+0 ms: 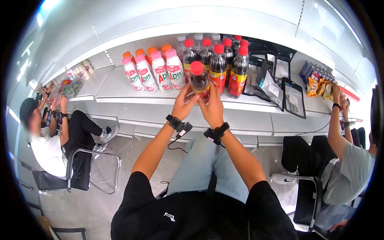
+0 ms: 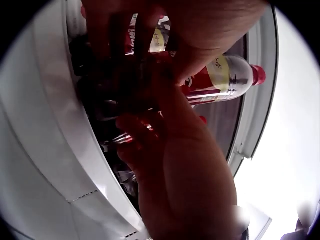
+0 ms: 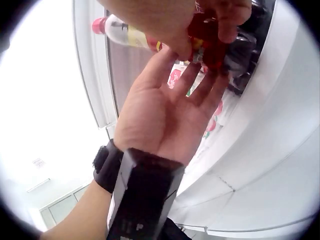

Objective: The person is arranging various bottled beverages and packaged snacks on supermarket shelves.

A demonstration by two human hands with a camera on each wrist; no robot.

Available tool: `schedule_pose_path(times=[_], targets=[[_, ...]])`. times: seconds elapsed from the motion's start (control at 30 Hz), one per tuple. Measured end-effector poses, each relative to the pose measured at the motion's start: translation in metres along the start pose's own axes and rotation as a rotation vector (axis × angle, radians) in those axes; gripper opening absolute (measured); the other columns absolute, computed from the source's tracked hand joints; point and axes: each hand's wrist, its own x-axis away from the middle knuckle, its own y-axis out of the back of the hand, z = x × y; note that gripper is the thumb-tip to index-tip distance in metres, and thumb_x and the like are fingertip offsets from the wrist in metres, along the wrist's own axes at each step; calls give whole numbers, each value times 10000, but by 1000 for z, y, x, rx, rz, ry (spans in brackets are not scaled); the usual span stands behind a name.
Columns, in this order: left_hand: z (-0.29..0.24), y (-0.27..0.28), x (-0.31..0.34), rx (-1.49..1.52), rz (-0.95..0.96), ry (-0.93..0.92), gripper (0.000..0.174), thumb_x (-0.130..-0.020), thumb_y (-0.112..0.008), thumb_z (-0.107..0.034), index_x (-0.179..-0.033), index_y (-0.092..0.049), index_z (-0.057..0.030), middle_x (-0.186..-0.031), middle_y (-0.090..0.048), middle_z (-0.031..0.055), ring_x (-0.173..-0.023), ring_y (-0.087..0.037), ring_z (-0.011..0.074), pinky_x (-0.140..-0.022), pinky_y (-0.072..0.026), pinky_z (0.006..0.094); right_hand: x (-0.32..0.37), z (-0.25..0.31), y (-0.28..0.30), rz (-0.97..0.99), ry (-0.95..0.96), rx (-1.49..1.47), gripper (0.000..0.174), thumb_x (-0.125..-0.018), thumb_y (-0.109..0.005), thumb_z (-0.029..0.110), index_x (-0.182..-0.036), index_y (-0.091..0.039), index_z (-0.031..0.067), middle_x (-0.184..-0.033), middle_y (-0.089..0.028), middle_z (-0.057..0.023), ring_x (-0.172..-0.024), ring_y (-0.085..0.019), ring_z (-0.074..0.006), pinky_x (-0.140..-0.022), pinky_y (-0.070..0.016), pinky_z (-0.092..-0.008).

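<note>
Both my hands hold a bottle of dark drink (image 1: 201, 85) with a red cap and a red and yellow label, upright just in front of the shelf edge. My left hand (image 1: 183, 103) grips its left side and my right hand (image 1: 212, 107) its right side, thumbs toward me. In both wrist views the hands cover part of the label. Right behind it stand several matching red-capped bottles (image 1: 218, 66). Left of those is a group of white bottles (image 1: 160, 74) with pink caps, and orange caps (image 1: 152, 50) show behind them.
Black packages (image 1: 294, 98) lie on the shelf (image 1: 140, 102) to the right, with yellow snack packs (image 1: 314, 86) and cans (image 1: 314, 72) beyond. One seated person (image 1: 48, 148) is at the left, another (image 1: 348, 168) at the right, hands at the shelf. A lower shelf (image 1: 192, 120) runs underneath.
</note>
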Motion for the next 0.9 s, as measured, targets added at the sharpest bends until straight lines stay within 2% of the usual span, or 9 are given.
schedule_pose_path(times=[0.07,0.1,0.2,0.23,0.33,0.37,0.57,0.67,0.9], targets=[[1,-8,-2,8,-90,-40,620,-948,-669,-112,-1486,-378,-19,-1432,-497,136,-1313,-514,249,-1057,-459,385,-1,-7,-14,-109,100,4,711,-882,-687,103,-1496,-331,70,-1330,-478,-188,-1019,-627,-353,-765,-553,-375],[-3,-9,-2,24,-114,-7,628,-953,-667,-126,-1497,-369,-28,-1432,-498,140,-1312,-513,249,-1062,-459,387,2,-5,-17,-41,0,-96,715,-896,-642,61,-1522,-297,72,-1438,-409,-212,-1151,-577,-384,-812,-549,-385],[-6,-11,-8,-57,-154,-51,619,-944,-665,-91,-1488,-375,-35,-1417,-501,139,-1284,-531,241,-1039,-478,377,17,-2,-19,5,60,-189,740,-889,-624,25,-1537,-269,70,-1542,-306,-210,-1199,-560,-387,-818,-549,-404],[-3,-13,-9,-84,-170,-66,606,-938,-666,-77,-1474,-386,-34,-1401,-505,137,-1269,-539,239,-1028,-486,373,20,-1,-19,17,63,-159,731,-880,-607,-14,-1533,-287,62,-1595,-227,-197,-1251,-532,-387,-857,-540,-410],[10,-21,-9,-143,-223,-88,565,-920,-667,-39,-1427,-417,-30,-1353,-517,132,-1224,-560,232,-992,-509,363,30,-19,-24,45,125,-96,719,-863,-622,-58,-1514,-339,54,-1593,-239,-166,-1279,-524,-328,-905,-541,-363],[14,-23,-11,-150,-246,-100,550,-915,-668,-29,-1409,-427,-28,-1335,-520,130,-1210,-566,229,-980,-516,360,32,-26,-25,83,113,-80,705,-864,-622,-55,-1509,-361,55,-1609,-207,-161,-1335,-480,-338,-961,-516,-380],[23,-24,-10,-192,-273,-122,538,-917,-702,-105,-1373,-433,-8,-1295,-541,145,-1197,-569,222,-961,-529,360,34,-33,-16,145,105,-37,697,-865,-632,-33,-1507,-381,71,-1627,-192,-153,-1406,-399,-336,-1004,-490,-398],[18,-21,-12,-176,-254,-112,533,-906,-717,-107,-1357,-453,-3,-1265,-560,146,-1160,-595,222,-939,-539,358,34,-28,-9,185,71,-80,650,-866,-625,3,-1478,-407,38,-1620,-210,-175,-1436,-350,-378,-1099,-414,-418],[17,-22,-8,-258,-297,-173,488,-857,-745,-82,-1287,-529,-2,-1234,-583,140,-1124,-622,245,-906,-551,357,48,-45,9,170,102,-31,512,-885,-564,-44,-1383,-518,63,-1449,-506,-153,-1372,-457,-342,-1109,-400,-408]])
